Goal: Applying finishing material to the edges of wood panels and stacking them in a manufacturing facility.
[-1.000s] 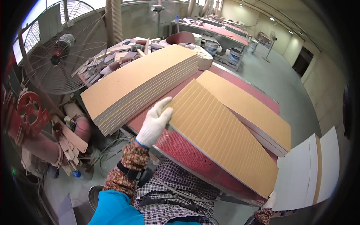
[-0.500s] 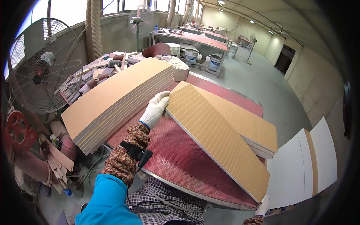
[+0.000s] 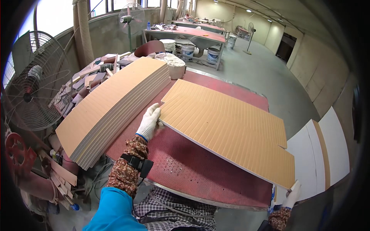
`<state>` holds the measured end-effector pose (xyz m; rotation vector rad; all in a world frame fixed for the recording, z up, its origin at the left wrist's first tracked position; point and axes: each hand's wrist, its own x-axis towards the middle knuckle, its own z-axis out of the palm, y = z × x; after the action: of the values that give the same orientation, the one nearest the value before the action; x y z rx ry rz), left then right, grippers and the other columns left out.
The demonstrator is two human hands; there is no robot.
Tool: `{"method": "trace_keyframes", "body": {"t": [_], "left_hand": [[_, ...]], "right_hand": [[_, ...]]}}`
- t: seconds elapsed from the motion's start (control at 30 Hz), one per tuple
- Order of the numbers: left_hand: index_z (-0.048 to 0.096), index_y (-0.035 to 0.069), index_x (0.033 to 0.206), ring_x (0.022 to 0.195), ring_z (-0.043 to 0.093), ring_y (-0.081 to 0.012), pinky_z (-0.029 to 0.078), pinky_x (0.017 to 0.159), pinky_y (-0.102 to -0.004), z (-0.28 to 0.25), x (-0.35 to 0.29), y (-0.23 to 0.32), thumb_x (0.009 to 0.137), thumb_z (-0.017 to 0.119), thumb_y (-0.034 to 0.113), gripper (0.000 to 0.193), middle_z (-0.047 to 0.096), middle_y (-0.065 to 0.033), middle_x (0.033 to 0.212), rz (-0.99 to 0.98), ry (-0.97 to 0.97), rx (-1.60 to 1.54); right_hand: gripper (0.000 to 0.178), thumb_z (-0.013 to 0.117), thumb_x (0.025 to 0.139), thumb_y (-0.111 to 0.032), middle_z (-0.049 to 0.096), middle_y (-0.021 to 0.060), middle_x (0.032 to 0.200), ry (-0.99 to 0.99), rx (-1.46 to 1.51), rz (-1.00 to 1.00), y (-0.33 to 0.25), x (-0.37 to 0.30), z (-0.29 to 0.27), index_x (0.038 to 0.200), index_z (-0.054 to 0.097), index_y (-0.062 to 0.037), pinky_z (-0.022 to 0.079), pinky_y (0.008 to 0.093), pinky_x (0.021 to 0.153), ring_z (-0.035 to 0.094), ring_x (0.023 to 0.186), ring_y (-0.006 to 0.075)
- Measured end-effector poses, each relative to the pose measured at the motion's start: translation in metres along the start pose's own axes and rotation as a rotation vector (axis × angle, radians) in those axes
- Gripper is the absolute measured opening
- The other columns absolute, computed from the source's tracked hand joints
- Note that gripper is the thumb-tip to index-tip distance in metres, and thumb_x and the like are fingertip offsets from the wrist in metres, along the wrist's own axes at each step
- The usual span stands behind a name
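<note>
A tan grooved panel (image 3: 219, 138) is held at its two ends in front of me. My left hand (image 3: 149, 122), in a white glove, is closed on its near left corner. In the same kind of glove, my right hand (image 3: 293, 195) grips the far right end. Behind the held panel, and partly covered by it, lies another tan grooved panel (image 3: 246, 106) on the red textured table (image 3: 185, 169). To the left of my left hand stands a tall stack of tan panels (image 3: 111, 106) with pale edges.
A wire-caged fan (image 3: 29, 82) and a heap of offcuts (image 3: 88, 81) are at the left. White panels (image 3: 304, 154) lean beyond the table's right end. A white bucket (image 3: 173, 67) sits behind the stack. Farther back are another red-topped table (image 3: 192, 35) and a walkway (image 3: 262, 69).
The held panel has swung away from me and to the right, now lining up more closely beside the panel behind it. Both hands have moved with it, the right one upward.
</note>
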<state>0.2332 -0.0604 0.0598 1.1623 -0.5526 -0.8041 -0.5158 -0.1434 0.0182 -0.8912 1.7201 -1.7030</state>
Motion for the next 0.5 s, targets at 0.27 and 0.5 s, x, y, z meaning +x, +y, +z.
{"method": "trace_keyframes", "body": {"t": [0.27,0.5], "left_hand": [[0.003,-0.003,0.169,0.072,0.057,-0.0087,0.06,0.067,-0.0289,-0.026,0.012,-0.011,0.108,0.057,0.008,0.082,0.062,-0.013,0.107,-0.064,-0.015,-0.056],[0.0,-0.003,0.168,0.087,0.069,-0.0169,0.065,0.079,-0.0316,-0.015,0.034,-0.009,0.105,0.057,-0.001,0.086,0.063,-0.0201,0.115,-0.044,-0.017,0.038]], "right_hand": [[0.047,0.051,0.11,-0.049,0.067,0.0039,0.096,-0.212,0.11,0.019,0.012,0.057,0.116,0.119,0.066,-0.0057,0.051,0.0313,0.063,0.066,0.078,0.0145],[0.051,0.047,0.11,-0.045,0.072,0.0101,0.112,-0.319,0.144,-0.082,0.028,0.12,0.196,0.121,0.067,0.0011,0.056,0.0364,0.082,0.071,0.1,0.0219]]}}
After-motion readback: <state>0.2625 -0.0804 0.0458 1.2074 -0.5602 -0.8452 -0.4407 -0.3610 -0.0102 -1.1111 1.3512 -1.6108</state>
